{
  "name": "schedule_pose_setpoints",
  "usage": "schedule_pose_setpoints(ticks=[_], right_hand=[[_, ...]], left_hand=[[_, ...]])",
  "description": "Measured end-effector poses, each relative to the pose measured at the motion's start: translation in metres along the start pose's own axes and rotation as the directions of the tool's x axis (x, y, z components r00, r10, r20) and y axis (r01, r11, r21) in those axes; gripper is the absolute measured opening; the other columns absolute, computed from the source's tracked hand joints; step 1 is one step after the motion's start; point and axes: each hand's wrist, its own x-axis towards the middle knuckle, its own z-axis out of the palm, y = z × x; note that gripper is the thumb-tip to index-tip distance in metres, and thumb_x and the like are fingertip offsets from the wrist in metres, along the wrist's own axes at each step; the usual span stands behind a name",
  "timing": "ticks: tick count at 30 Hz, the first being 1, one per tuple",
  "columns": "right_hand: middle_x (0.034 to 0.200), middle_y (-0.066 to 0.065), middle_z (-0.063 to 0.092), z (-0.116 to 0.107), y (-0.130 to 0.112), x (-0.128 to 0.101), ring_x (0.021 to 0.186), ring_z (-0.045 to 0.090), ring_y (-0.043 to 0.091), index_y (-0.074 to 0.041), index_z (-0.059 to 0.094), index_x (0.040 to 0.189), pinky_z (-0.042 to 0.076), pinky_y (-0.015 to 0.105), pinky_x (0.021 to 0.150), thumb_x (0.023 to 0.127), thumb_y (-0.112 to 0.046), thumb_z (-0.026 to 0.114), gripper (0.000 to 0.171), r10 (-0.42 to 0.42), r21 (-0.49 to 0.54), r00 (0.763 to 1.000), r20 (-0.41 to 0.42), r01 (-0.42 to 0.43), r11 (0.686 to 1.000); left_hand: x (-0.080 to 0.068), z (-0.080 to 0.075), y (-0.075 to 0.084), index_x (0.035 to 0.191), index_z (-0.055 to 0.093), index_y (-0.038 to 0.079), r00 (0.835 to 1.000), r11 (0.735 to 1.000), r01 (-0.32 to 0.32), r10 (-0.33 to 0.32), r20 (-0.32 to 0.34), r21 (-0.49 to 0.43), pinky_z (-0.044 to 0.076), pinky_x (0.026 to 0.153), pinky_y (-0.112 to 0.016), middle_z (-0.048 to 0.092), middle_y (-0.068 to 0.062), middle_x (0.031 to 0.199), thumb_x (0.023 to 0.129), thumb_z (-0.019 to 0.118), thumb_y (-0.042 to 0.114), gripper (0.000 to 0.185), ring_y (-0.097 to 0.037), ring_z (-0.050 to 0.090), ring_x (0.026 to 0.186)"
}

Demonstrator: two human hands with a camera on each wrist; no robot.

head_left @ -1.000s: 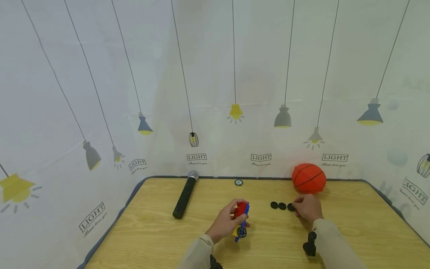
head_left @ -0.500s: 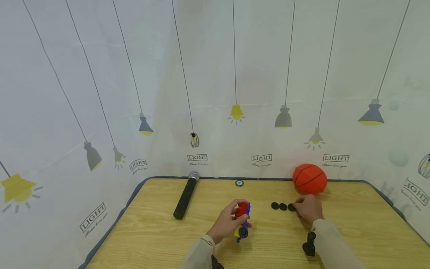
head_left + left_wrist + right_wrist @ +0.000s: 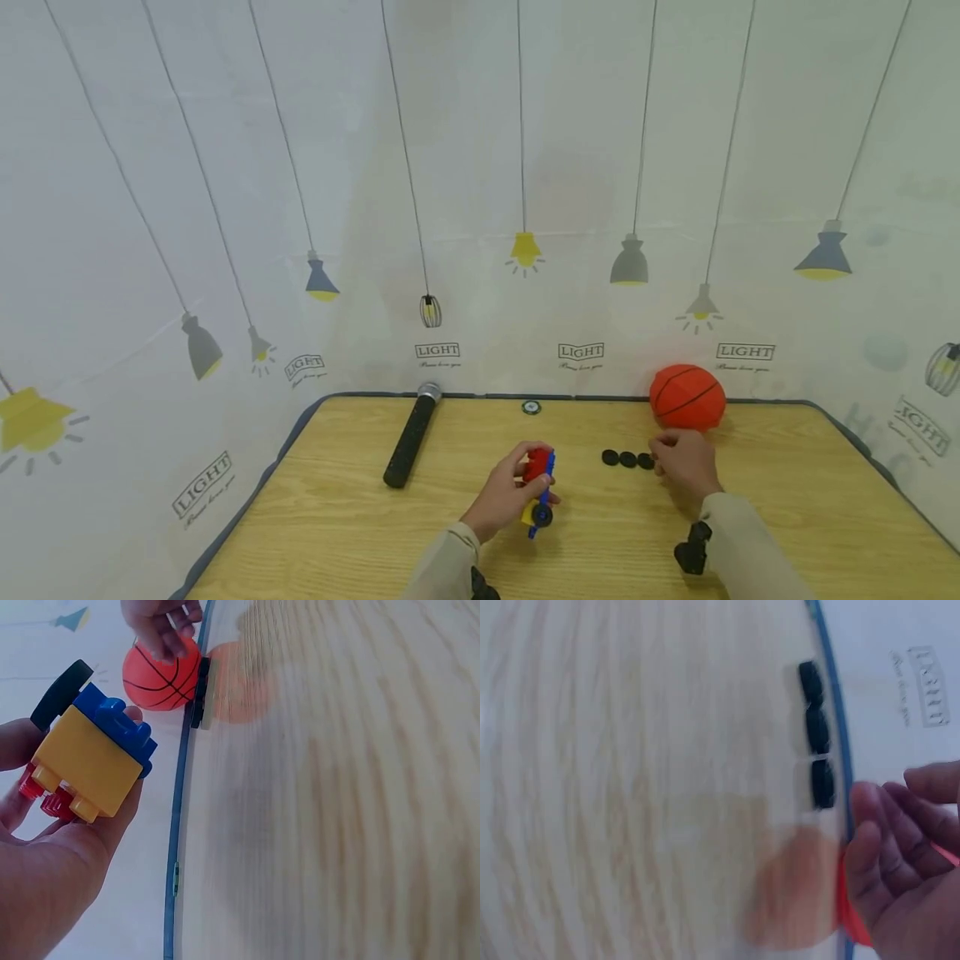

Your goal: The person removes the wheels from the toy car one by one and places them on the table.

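Note:
My left hand grips a toy block car built of red, blue and yellow blocks, held above the table. In the left wrist view the yellow block faces the camera, with a black wheel on one side and thumb and fingers wrapped around the build. Three small black wheels lie in a row on the table. Just past the right end of that row is my right hand; in the right wrist view its fingers are loosely bent, apart from the nearest wheel, and hold nothing.
A red toy basketball sits at the back edge, close behind my right hand. Toward the left lies a black microphone. One small round token rests near the back edge. Behind the wooden table stands a lamp-printed wall sheet.
My right hand has let go of the rightmost black wheel and lifted slightly off it. The left hand still holds the block car in nearly the same place.

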Motion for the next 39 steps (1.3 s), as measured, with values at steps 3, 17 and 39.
schedule_pose_setpoints(ticks=[3, 17, 39], right_hand=[[0.094, 0.016, 0.072, 0.003, -0.012, -0.006, 0.068, 0.066, 0.017, 0.006, 0.067, 0.116, 0.054, 0.026, 0.059, 0.096, -0.011, 0.063, 0.027, -0.042, 0.106, 0.998, 0.044, 0.038, 0.994], [0.094, 0.017, 0.072, 0.026, -0.065, -0.038, 0.068, 0.064, 0.013, -0.001, 0.07, 0.111, 0.054, 0.024, 0.059, 0.09, -0.007, 0.072, 0.021, -0.304, 0.309, 0.941, 0.145, 0.249, 0.918], [0.089, 0.002, 0.071, 0.06, -0.082, -0.074, 0.069, 0.06, 0.005, -0.01, 0.069, 0.112, 0.053, 0.023, 0.059, 0.088, -0.014, 0.076, 0.025, -0.502, 0.213, 0.828, 0.25, 0.459, 0.863]], left_hand=[[0.001, 0.002, 0.001, 0.141, 0.048, 0.025, 1.0, 1.0, 0.01, -0.01, -0.008, -0.027, 0.06, 0.09, -0.043, 0.061, -0.028, 0.126, 0.104, 0.055, 0.016, 0.039, -0.021, 0.075, 0.095], [0.007, 0.01, 0.006, 0.143, 0.044, 0.024, 0.991, 0.993, 0.02, -0.035, -0.128, -0.116, 0.06, 0.09, -0.044, 0.063, -0.025, 0.125, 0.103, 0.057, 0.015, 0.043, -0.023, 0.075, 0.097], [0.01, 0.011, 0.013, 0.142, 0.046, 0.03, 0.973, 1.0, -0.022, 0.021, -0.229, -0.005, 0.057, 0.095, -0.041, 0.058, -0.02, 0.137, 0.103, 0.056, 0.026, 0.04, -0.02, 0.067, 0.107]])
